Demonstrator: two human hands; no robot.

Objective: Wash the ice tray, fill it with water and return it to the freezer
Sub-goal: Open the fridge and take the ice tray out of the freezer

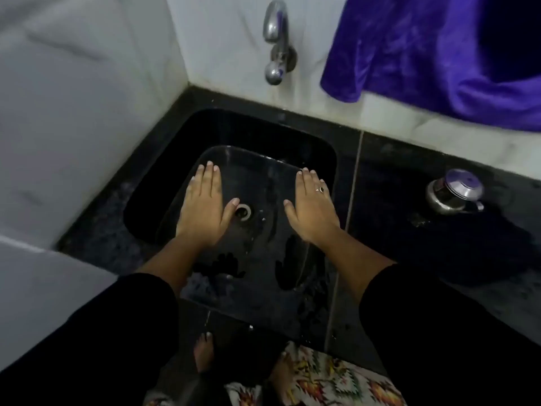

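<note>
Taking the drain (pixel 243 211) of the black sink (pixel 181 136) as the centre of the dial, a white tiled wall (pixel 87 127) fills the side from 8 to 11 o'clock. The left hand (pixel 203 206) is spread flat over the basin at 9 o'clock. Its fingers (pixel 209 177) are straight, pressed together and pointing toward 12, and its thumb tip lies just beside the drain; it holds nothing. At 12 o'clock a chrome tap (pixel 276 42) juts from the wall above the basin. The right hand (pixel 311 208) mirrors the left at 3 o'clock, palm down and fingers straight, with a ring (pixel 320 189) on one finger; it too is empty. A dark hand-shaped shadow lies on the basin floor toward 6 o'clock of each hand. The ice tray is not under or between the fingers, and its place cannot be told from this view. Farther toward 3 o'clock a lidded steel pot (pixel 453 191) stands on the dark counter (pixel 409 244). At 1 to 2 o'clock a purple cloth (pixel 424 54) hangs against the wall. At 6 o'clock bare feet (pixel 203 351) stand by a patterned mat (pixel 330 379).
</note>
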